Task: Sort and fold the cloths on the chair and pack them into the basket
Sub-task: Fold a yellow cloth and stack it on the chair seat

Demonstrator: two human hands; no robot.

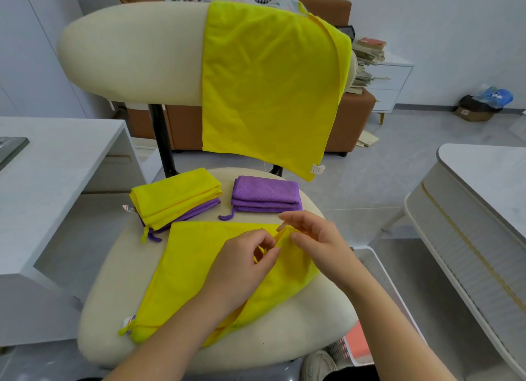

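A yellow cloth lies half folded on the cream chair seat. My left hand and my right hand both pinch its far right corner, close together. Behind it sit a folded stack with yellow on top of purple and a folded purple cloth. Another yellow cloth hangs unfolded over the chair back. A white perforated basket stands on the floor right of the seat, mostly hidden by my right arm.
A white desk stands close on the left. A white table is on the right. A brown sofa with clothes, a cabinet with stacked books and a box lie beyond the chair.
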